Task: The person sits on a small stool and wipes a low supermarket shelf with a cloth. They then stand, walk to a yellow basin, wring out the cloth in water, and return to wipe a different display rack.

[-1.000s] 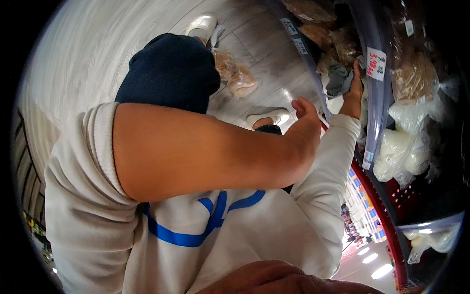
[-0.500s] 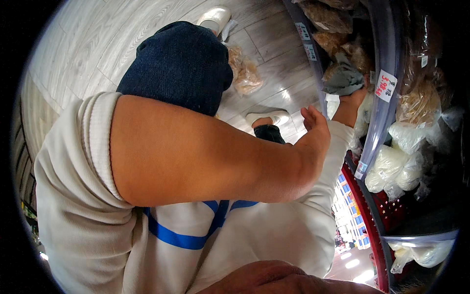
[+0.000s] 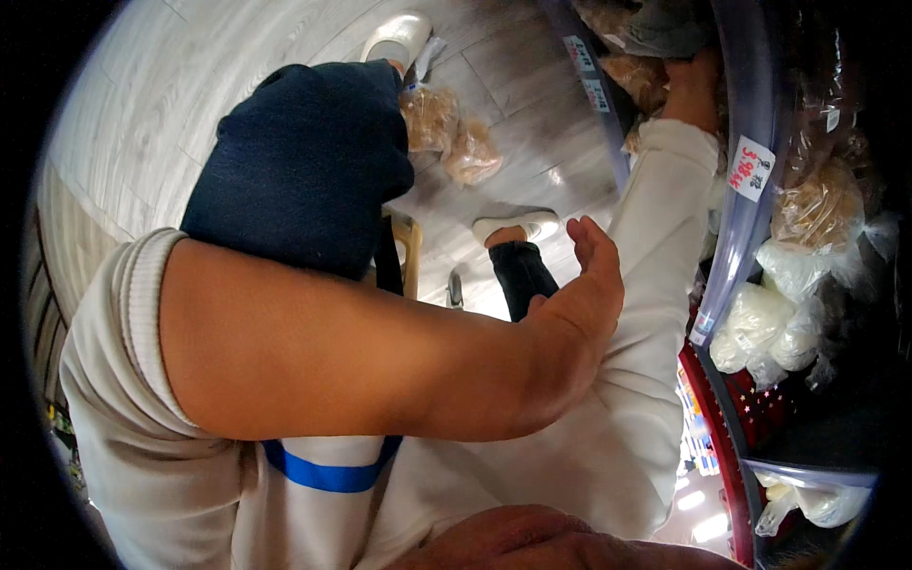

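Note:
My right hand (image 3: 692, 90) reaches to the far end of the shelf at the right, its white sleeve pushed up. A bunched grey cloth (image 3: 670, 28) is in it, over clear bags with brown contents (image 3: 635, 81); the cloth covers the fingertips. My left hand (image 3: 587, 280) hangs beside the right sleeve, holding nothing, with its fingers loosely stretched out. Its bare forearm crosses in front of my body. Whether the left wrist touches the right sleeve I cannot tell.
Clear plastic shelf rails (image 3: 746, 161) with price labels run along the right. Behind them lie bags of brown goods (image 3: 817, 204) and bags of white goods (image 3: 755, 328). Two bags with light-brown contents (image 3: 432, 123) lie on the grey wood-look floor (image 3: 513, 71) near my shoes.
My right hand has carried the grey cloth farther along the shelf, toward the upper edge of the view. My left hand has shifted slightly down and left.

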A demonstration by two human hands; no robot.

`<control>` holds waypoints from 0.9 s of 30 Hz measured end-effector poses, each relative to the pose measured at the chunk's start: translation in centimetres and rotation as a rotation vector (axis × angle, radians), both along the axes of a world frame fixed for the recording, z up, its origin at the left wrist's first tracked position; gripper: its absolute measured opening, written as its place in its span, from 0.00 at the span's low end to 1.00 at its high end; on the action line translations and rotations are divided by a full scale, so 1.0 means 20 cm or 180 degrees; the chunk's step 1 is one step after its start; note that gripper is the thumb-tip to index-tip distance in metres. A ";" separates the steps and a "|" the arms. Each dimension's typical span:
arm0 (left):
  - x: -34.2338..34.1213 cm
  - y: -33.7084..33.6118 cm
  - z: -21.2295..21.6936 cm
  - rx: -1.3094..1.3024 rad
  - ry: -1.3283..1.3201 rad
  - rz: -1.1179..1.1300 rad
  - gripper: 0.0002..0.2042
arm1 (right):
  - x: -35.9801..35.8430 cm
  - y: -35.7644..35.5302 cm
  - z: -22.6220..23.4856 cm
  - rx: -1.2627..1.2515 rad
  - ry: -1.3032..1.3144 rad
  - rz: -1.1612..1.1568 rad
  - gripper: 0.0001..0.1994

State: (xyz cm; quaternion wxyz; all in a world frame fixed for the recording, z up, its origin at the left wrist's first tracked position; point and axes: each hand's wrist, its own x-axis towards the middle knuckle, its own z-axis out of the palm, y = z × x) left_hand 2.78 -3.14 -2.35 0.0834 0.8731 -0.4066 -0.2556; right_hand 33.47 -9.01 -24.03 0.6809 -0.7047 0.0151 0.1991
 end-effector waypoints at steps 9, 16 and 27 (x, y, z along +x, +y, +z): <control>-0.03 -0.02 0.02 0.0055 -0.0096 -0.0079 0.17 | -0.42 -0.18 -0.05 -0.0529 -0.0360 -0.0081 0.24; 0.01 0.03 0.04 -0.0121 0.0111 -0.0380 0.17 | -0.88 -0.70 -0.04 -0.1286 -0.0068 -0.0445 0.18; -0.01 -0.10 0.00 0.0249 0.0044 -0.0160 0.23 | -0.30 -0.90 -0.12 -0.1750 0.0816 -0.1321 0.43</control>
